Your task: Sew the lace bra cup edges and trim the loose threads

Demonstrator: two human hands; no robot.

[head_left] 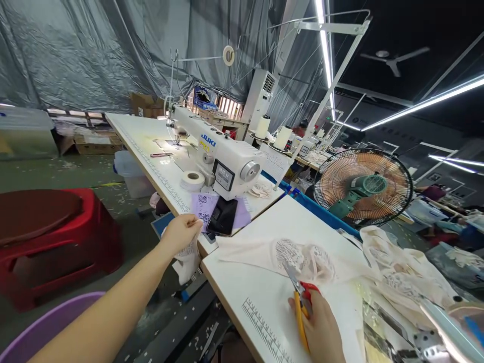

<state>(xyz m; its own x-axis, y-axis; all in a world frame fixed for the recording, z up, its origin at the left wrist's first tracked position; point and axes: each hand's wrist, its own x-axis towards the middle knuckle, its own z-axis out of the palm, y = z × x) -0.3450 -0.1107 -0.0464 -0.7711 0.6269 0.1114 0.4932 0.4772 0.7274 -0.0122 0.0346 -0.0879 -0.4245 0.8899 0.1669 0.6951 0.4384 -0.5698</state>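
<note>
My left hand (181, 233) is closed in a pinch on a whitish lace garment piece (187, 267), which hangs below the fist beside the table edge. My right hand (321, 327) grips a pair of scissors (298, 322) with one yellow and one red handle. Their blades point away from me, over the lace of a cream bra (289, 254) lying spread on the white table. Whether the blades touch its fabric I cannot tell. Just beyond my left hand are a black phone (223, 216) and a purple sheet with printed codes (200, 206).
A white sewing machine (227, 151) stands on the far table, with a tape roll (192, 180) beside it. More cream garments (408, 267) are heaped at the right, near a large fan (363, 186). A red stool (56, 242) and a purple tub (56, 322) are on my left.
</note>
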